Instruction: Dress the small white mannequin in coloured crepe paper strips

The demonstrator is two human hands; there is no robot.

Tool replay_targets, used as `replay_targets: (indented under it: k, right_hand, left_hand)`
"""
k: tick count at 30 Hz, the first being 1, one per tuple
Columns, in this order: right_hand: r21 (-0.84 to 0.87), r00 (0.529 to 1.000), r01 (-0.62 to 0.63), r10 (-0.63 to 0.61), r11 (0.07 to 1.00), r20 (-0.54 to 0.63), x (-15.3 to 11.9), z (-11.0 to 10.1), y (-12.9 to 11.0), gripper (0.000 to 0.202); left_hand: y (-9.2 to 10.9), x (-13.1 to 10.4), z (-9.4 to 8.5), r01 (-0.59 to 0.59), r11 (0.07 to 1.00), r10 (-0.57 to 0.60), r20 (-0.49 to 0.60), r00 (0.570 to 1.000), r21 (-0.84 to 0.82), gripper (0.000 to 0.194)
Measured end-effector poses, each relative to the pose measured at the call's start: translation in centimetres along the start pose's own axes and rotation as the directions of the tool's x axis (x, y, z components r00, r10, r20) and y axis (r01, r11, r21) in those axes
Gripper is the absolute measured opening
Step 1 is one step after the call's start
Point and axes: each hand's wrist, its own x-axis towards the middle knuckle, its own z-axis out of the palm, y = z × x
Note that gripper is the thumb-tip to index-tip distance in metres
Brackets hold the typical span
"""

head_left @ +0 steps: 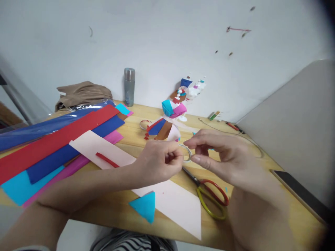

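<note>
Between my hands is a narrow white roll of tape point(188, 155), seen as a thin ring. My left hand point(161, 160) is closed, its curled fingers covering the ring's left side. On the other side my right hand point(220, 155), slightly blurred, has thumb and forefinger at the ring's edge. Scissors point(200, 182) with one red and one yellow-green handle lie below the hands. A pale pink paper strip point(172, 204) runs under my left forearm, with a blue paper triangle point(146, 206) partly on it. A thin red strip point(106, 160) rests on the pink paper.
Red paper point(60, 137), blue paper point(52, 162) and other coloured sheets overlap at left. Behind stand a flask point(129, 87) and brown cloth point(83, 94). A paper-decorated object point(174, 108) is at the back, a roll of tape point(144, 124) beside it. A phone point(298, 193) lies right.
</note>
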Motion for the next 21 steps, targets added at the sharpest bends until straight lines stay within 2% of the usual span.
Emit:
replay_targets:
  k: [2, 7, 10, 12, 15, 18, 21]
  right_hand:
    - [-0.019, 0.999, 0.025, -0.025, 0.999, 0.041, 0.1, 0.3, 0.1, 0.004]
    - [-0.133, 0.989, 0.082, -0.064, 0.988, 0.132, 0.1, 0.0, 0.2, 0.022]
    - [-0.188, 0.986, 0.123, -0.098, 0.974, 0.137, -0.1, -0.2, -0.1, 0.022]
    - [-0.237, 0.984, 0.155, -0.127, 0.959, 0.128, -0.2, -0.4, -0.1, 0.021]
    - [-0.321, 0.986, 0.162, -0.145, 0.933, 0.079, -0.3, -0.4, 0.0, 0.021]
    - [-0.355, 0.989, 0.146, -0.137, 0.923, 0.049, -0.4, -0.4, 0.0, 0.021]
    - [-0.324, 0.989, 0.144, -0.126, 0.935, 0.074, -0.4, -0.5, -0.8, 0.021]
  left_hand:
    - [-0.1, -0.1, 0.2, 0.000, 1.000, 0.000, -0.001, 1.000, -0.002, 0.013]
    - [-0.3, -0.3, 0.7, 0.015, 0.999, -0.015, 0.003, 1.000, -0.042, 0.013]
    - [-0.5, -0.4, 1.2, 0.074, 0.984, -0.071, 0.023, 0.997, -0.163, 0.013]
    - [-0.8, -0.5, 1.6, 0.170, 0.939, -0.153, 0.080, 0.985, -0.298, 0.013]
    - [-1.1, -0.6, 2.0, 0.347, 0.829, -0.281, 0.209, 0.937, -0.439, 0.017]
    - [-1.1, -0.3, 2.0, 0.496, 0.730, -0.403, 0.291, 0.868, -0.470, 0.034]
    - [-1.6, 0.1, 2.1, 0.621, 0.635, -0.530, 0.326, 0.783, -0.459, 0.037]
